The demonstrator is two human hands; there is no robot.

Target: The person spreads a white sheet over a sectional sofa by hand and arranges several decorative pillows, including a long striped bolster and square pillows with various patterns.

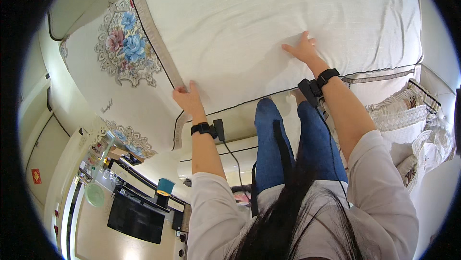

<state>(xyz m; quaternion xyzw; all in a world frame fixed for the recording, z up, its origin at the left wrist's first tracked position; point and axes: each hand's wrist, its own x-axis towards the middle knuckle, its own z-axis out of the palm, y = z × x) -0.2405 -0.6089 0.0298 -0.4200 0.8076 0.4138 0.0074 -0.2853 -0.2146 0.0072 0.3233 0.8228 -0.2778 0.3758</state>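
Note:
A wide white fabric cover (pixel 249 29) with dark piping lies over the raised furniture before me. My left hand (pixel 187 99) touches it at the taupe border strip, one finger extended and the others bent. My right hand (pixel 303 51) rests farther right on the white fabric, thumb and fingers spread. Left of the strip is a white panel (pixel 91 77) printed with blue and pink flowers in lacy frames. Each wrist wears a black strap with a small device and cable. My jeans-clad legs (pixel 273 149) are below the cover's edge.
At far right is a pile of cream lace-trimmed fabric (pixel 403 125). Beyond my left arm, a black screen (pixel 134 217), a green bowl-like object (pixel 93 195), a teal object (pixel 165 187) and small items show. A pale door (pixel 48 154) with a red decoration stands at far left.

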